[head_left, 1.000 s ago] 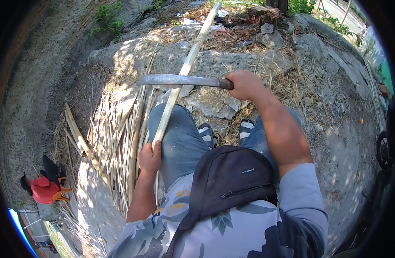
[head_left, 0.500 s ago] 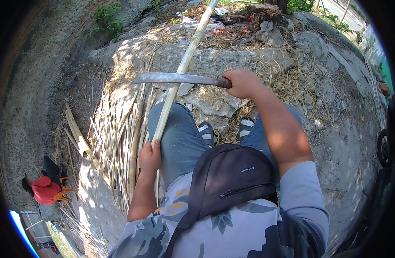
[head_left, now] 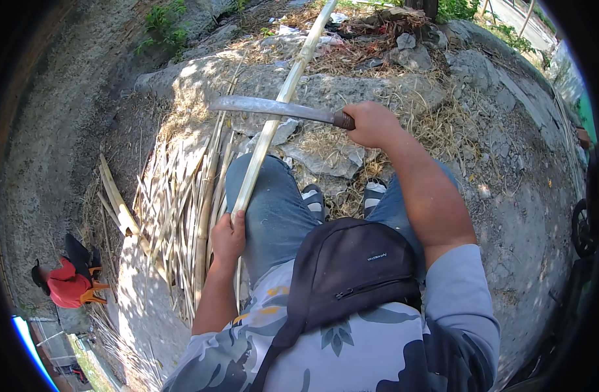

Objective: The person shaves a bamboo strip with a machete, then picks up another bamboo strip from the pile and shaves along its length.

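A long, pale split bamboo strip (head_left: 285, 93) slants up and away across my left thigh. My left hand (head_left: 228, 235) is closed round its near end, beside the knee. In my right hand (head_left: 372, 124) I grip the brown handle of a machete (head_left: 273, 107), whose long curved grey blade points left. The blade lies across the strip, a little beyond my knees; whether its edge bites into the bamboo I cannot tell. The strip's far end runs out past the top of the picture.
Many split bamboo strips (head_left: 182, 202) lie heaped on the ground to my left. A broken bamboo piece (head_left: 122, 212) rests beside them. Farther left a person in red (head_left: 67, 284) sits on an orange chair (head_left: 95, 293). Flat rocks (head_left: 325, 153) and dry straw lie ahead of my feet.
The machete has shifted slightly up and to the right along the strip, its tip now raised higher relative to the handle. My left hand has stayed in place on the bamboo.
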`<control>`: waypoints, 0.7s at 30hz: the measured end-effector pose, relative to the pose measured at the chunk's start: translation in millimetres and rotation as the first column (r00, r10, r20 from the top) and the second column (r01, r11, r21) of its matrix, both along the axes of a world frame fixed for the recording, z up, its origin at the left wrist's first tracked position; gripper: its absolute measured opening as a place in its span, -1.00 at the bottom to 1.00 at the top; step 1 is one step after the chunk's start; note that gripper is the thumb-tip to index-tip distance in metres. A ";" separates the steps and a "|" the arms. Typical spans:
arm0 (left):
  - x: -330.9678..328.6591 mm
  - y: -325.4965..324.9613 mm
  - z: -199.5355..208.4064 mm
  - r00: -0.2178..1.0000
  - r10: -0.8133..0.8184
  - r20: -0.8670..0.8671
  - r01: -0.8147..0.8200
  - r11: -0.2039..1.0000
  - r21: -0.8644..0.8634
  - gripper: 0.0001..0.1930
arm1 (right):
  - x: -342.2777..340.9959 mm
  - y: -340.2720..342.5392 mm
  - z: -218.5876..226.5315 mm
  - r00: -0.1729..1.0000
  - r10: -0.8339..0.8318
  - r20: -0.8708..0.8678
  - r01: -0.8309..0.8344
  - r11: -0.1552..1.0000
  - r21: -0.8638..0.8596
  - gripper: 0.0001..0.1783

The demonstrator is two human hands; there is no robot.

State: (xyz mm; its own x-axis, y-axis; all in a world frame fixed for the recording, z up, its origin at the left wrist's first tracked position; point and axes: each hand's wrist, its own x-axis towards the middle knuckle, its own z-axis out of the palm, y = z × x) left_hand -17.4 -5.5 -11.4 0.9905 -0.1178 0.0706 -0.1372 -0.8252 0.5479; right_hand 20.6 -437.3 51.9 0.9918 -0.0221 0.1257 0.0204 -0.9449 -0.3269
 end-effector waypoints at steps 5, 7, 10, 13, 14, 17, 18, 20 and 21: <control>-2.4 1.0 3.0 1.000 0.009 -0.001 -0.009 1.000 0.022 -0.39 | -0.7 29.8 4.9 0.973 0.221 -0.071 -0.226 0.970 -0.084 -0.76; -3.9 3.3 4.0 1.000 0.020 -0.008 -0.020 0.999 0.041 -0.39 | 0.3 26.4 14.3 0.969 0.234 -0.078 -0.241 0.964 -0.114 -0.75; -7.8 2.2 1.4 1.000 -0.014 0.028 0.016 0.998 -0.067 -0.40 | 8.6 -6.3 13.1 0.990 0.085 -0.116 -0.083 0.996 0.022 -0.74; -4.3 -0.5 0.8 1.000 -0.009 0.030 0.011 0.997 -0.078 -0.40 | 11.6 -35.7 -2.0 0.976 -0.129 -0.177 0.169 0.958 0.232 -0.71; -1.5 -1.2 2.2 1.000 -0.023 0.020 0.023 0.999 -0.023 -0.41 | 13.3 -42.3 -6.9 0.964 -0.187 -0.188 0.237 0.928 0.289 -0.68; -1.1 0.8 5.5 0.999 -0.025 0.021 0.025 1.000 0.012 -0.42 | 6.9 -22.4 2.7 0.969 -0.197 -0.150 0.224 0.955 0.194 -0.65; -3.9 0.9 5.4 0.999 -0.028 0.027 0.028 1.000 -0.009 -0.43 | 3.4 -17.8 2.0 0.975 -0.195 -0.105 0.211 0.963 0.169 -0.67; -3.6 1.7 4.2 1.000 -0.013 0.000 0.013 1.000 -0.014 -0.43 | 0.6 -6.2 4.4 0.981 -0.170 -0.097 0.185 0.968 0.168 -0.69; -1.2 0.5 3.6 1.000 0.007 -0.015 -0.007 1.000 -0.024 -0.43 | 0.6 0.3 5.8 0.996 -0.072 -0.048 0.077 0.992 0.102 -0.73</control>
